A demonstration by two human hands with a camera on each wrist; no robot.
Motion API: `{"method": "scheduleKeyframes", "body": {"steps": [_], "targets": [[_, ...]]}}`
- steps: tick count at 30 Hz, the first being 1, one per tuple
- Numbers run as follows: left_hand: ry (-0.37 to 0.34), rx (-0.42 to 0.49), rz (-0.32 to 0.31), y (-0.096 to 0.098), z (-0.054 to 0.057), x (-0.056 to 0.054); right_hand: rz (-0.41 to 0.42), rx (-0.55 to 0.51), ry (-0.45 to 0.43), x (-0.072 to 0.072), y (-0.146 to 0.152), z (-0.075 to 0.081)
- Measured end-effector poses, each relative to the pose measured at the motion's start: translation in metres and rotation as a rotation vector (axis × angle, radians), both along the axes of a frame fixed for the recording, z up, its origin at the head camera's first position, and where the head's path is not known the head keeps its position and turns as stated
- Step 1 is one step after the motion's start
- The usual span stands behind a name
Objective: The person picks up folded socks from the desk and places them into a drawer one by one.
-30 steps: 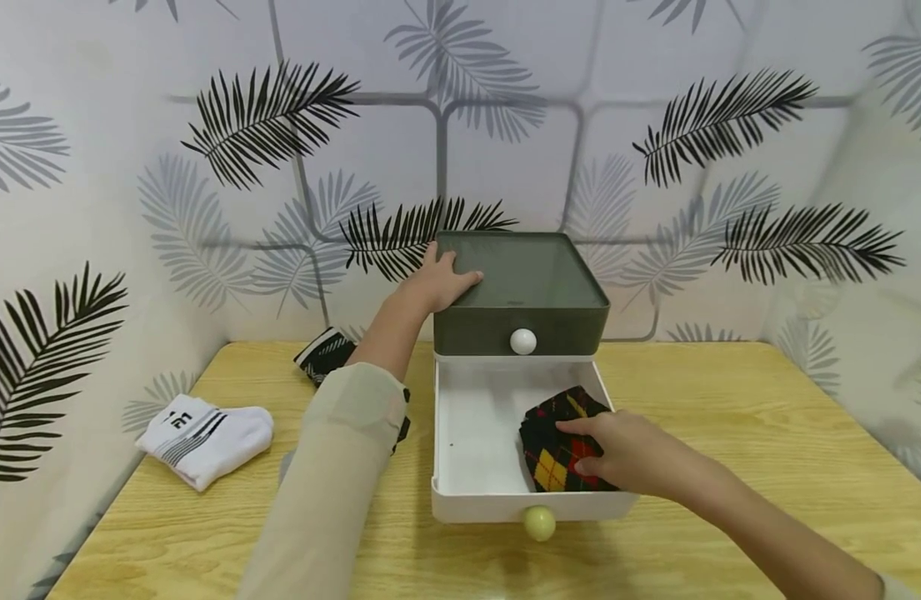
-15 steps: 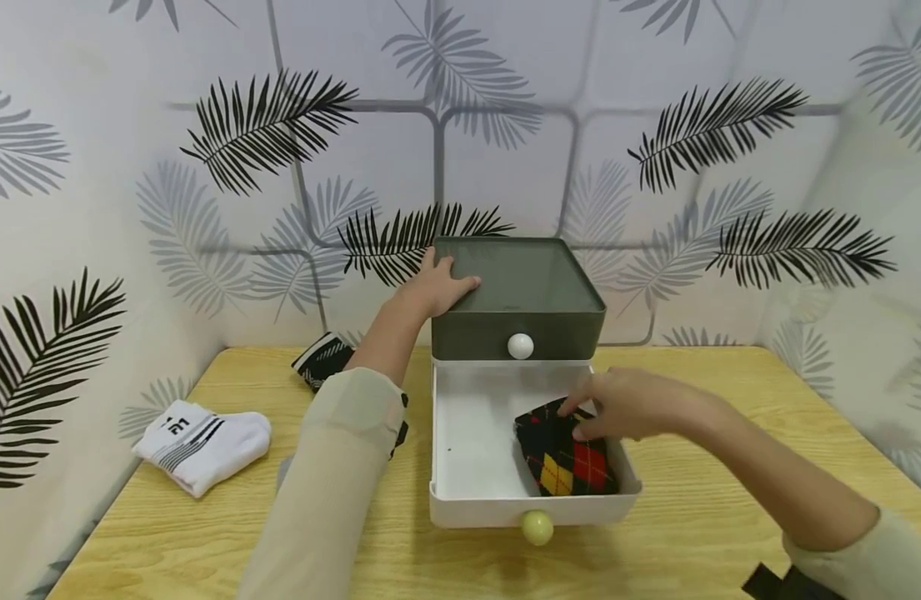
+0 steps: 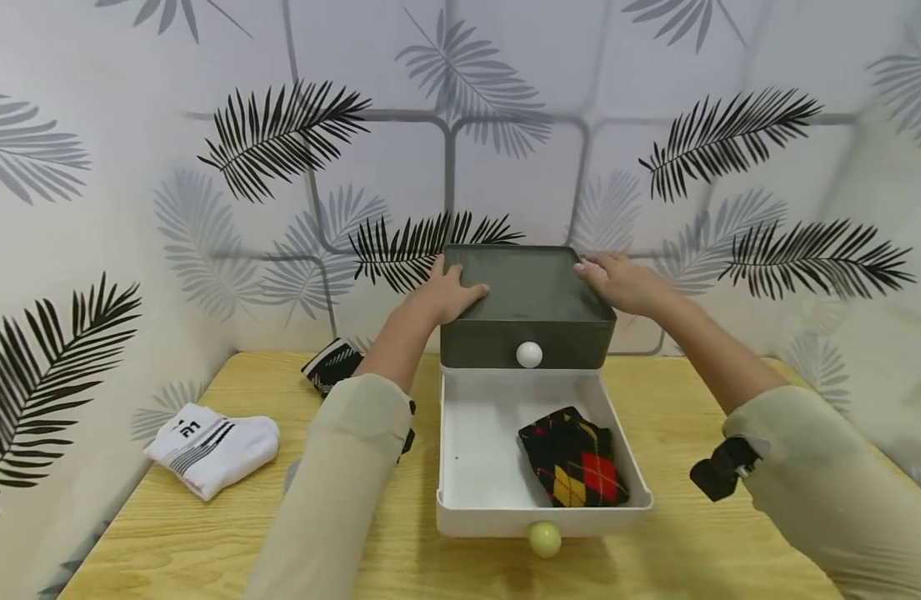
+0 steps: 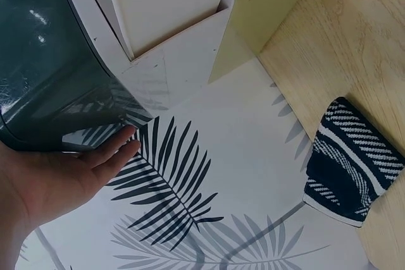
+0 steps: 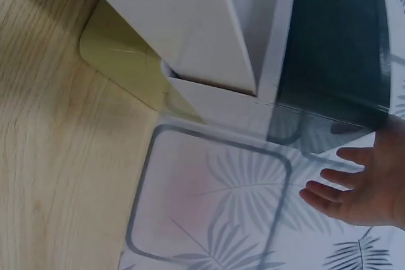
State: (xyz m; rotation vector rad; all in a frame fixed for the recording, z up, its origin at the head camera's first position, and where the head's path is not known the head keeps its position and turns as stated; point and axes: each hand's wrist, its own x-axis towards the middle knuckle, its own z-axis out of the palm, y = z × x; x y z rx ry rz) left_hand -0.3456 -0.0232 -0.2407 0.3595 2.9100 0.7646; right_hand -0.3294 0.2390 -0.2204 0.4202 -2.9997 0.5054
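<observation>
A small drawer box with a dark green top section [image 3: 528,292] and a white drawer [image 3: 478,521] pulled out below it stands on the table. Inside the drawer, towards its right, lies a folded argyle sock [image 3: 576,467] in black, red and yellow. My left hand [image 3: 447,297] rests on the box's top left edge, thumb over the lid. At the opposite side my right hand [image 3: 625,285] lies along the top right edge. Fairly straight fingers [image 4: 114,153] of the left hand show in the left wrist view. In the right wrist view the right fingers [image 5: 329,188] are loosely spread beside the box.
A folded white sock [image 3: 214,448] lies at the table's left. Behind my left forearm is a black-and-white patterned sock [image 4: 354,162]. Something grey [image 3: 292,473] is mostly hidden by the sleeve. A yellow-green bottom section [image 5: 120,55] sits beneath the drawer. Leaf-patterned wall covering stands behind.
My right hand has let go of the argyle sock in the drawer and moved up to the right edge of the box's top. The left hand has stayed in place.
</observation>
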Motion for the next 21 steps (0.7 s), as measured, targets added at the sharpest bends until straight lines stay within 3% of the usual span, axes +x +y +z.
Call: {"method": "scheduleKeyframes", "body": {"steps": [6,10,12,14,17,19,21], "targets": [[0.017,-0.003,-0.004,-0.001,-0.004,-0.004,-0.05,0.115,-0.076,-0.007,-0.009,-0.01],[0.05,-0.07,0.004,-0.001,-0.002,-0.004,-0.102,0.125,-0.108,-0.007,-0.01,-0.01],[0.094,-0.118,0.013,0.0,-0.002,-0.002,-0.117,0.122,-0.123,-0.008,-0.01,-0.011],[0.184,-0.134,0.036,0.0,-0.002,0.0,-0.132,0.119,-0.134,-0.008,-0.009,-0.013],[0.351,-0.067,0.086,-0.004,-0.002,0.005,-0.151,0.11,-0.136,-0.008,-0.009,-0.013],[0.42,0.038,0.1,-0.011,0.0,0.012,-0.159,0.103,-0.136,-0.007,-0.009,-0.012],[0.439,0.15,0.09,-0.023,0.003,0.022,-0.162,0.097,-0.139,-0.006,-0.008,-0.012]]}}
